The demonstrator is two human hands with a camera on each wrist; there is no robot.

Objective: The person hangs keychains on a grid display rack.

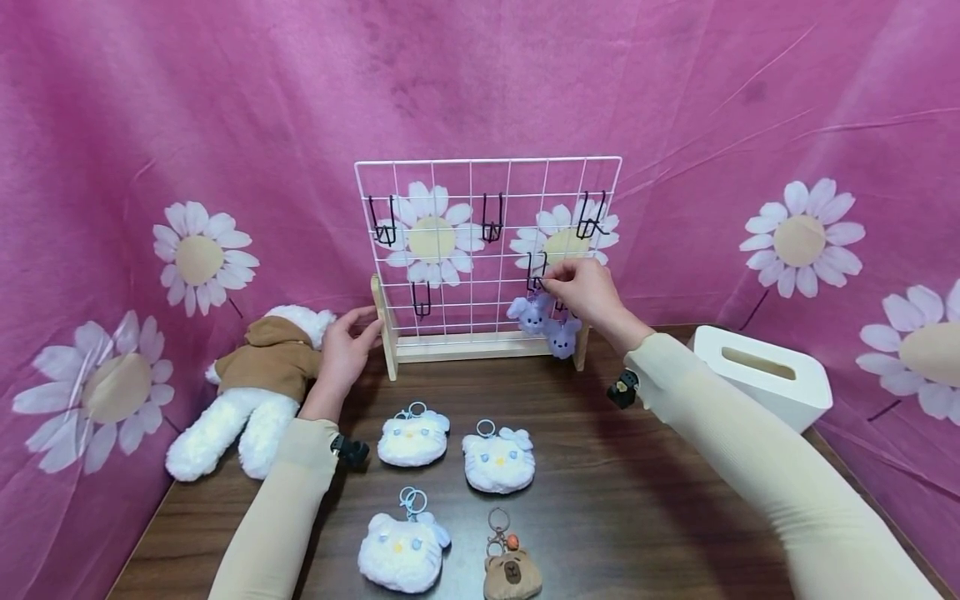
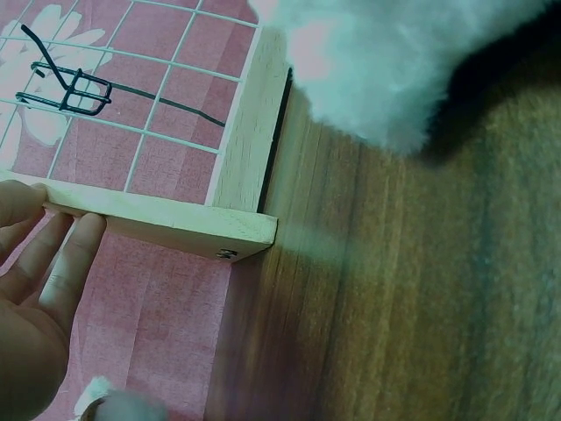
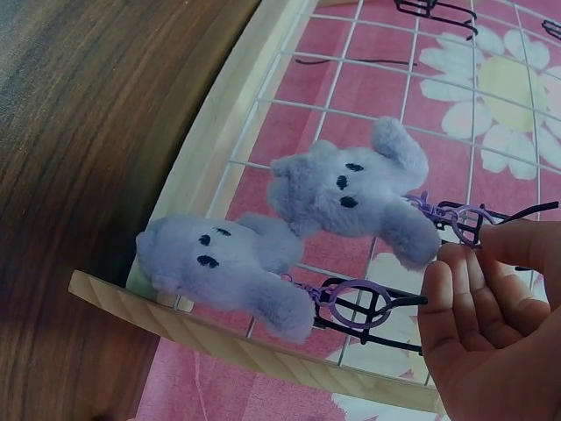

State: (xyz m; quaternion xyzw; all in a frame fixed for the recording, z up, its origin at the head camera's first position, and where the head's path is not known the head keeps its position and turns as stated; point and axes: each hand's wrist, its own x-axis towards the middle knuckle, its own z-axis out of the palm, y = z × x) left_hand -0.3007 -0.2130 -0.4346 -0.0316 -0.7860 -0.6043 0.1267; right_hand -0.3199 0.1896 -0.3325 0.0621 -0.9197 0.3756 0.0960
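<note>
My right hand (image 1: 588, 292) pinches the purple ring (image 3: 469, 224) of a lilac plush bunny keychain (image 1: 531, 315) between thumb and fingertips, right at a black hook on the white wire grid (image 1: 471, 158). The bunny (image 3: 342, 184) dangles from the ring. A second lilac bunny keychain (image 1: 562, 337) hangs just below and to the right, its purple ring (image 3: 358, 303) looped on another hook. My left hand (image 1: 348, 342) touches the stand's left wooden side piece (image 1: 386, 333) with fairly straight fingers; the wrist view shows fingertips (image 2: 91, 226) against its edge.
Three white plush cat-face keychains (image 1: 412, 437) and a brown capybara keychain (image 1: 513, 577) lie on the wooden table. A white plush toy in a brown hoodie (image 1: 277, 367) lies at left, close to my left arm. A white tissue box (image 1: 765, 375) stands at right. More black hooks (image 1: 491, 218) hang on the grid.
</note>
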